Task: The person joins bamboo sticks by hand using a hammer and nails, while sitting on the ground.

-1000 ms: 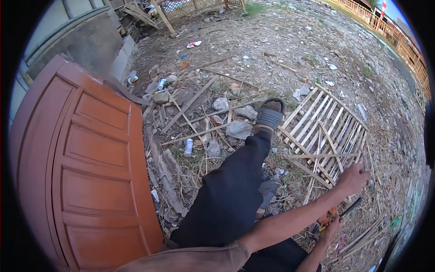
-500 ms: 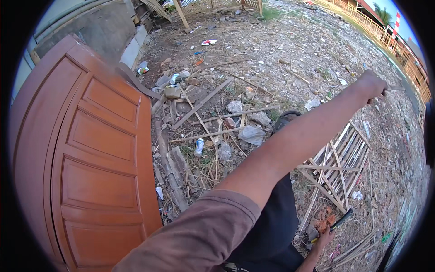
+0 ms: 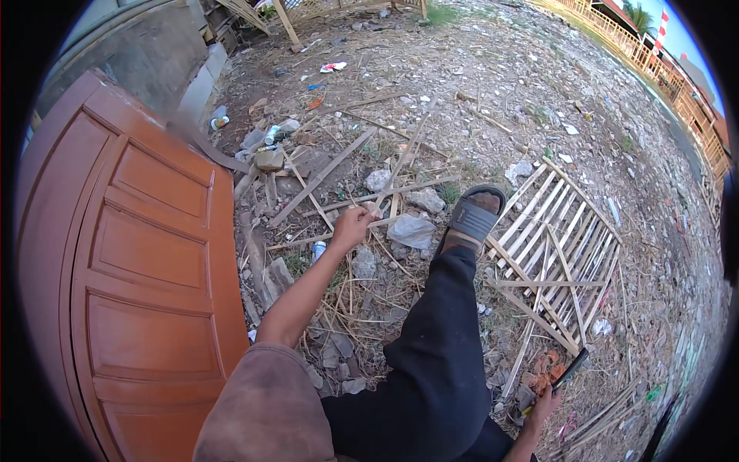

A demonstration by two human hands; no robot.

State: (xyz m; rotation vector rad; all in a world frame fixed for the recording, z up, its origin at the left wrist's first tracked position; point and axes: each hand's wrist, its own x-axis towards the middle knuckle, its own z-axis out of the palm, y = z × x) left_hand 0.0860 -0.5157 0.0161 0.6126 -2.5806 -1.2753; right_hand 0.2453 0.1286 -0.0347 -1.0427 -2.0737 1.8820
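My left hand (image 3: 356, 223) reaches over the littered ground between the wooden panel and my leg. Its fingers are pinched at the lower end of a thin wooden slat (image 3: 412, 150), which slants away from me and looks slightly blurred. My right hand (image 3: 545, 406), low at the right, is wrapped around a slim black-and-yellow tool (image 3: 571, 369); the rest of the tool is hidden, so its kind does not show. Just beyond it lies a frame of light wooden slats (image 3: 566, 250) with crossed braces. My sandalled foot (image 3: 476, 214) stands between this frame and the loose slats.
A large orange-brown panelled wooden door (image 3: 146, 316) stands close on the left. Stones, a plastic bag (image 3: 410, 231), a long grey board (image 3: 323, 177) and several sticks litter the rough ground. A broken reddish lump (image 3: 545, 366) lies by my right hand. Fences run along the far edges.
My left arm has swung from the far right across to the left, bringing the slat among the loose sticks. My foot is now uncovered. The right hand still grips the tool.
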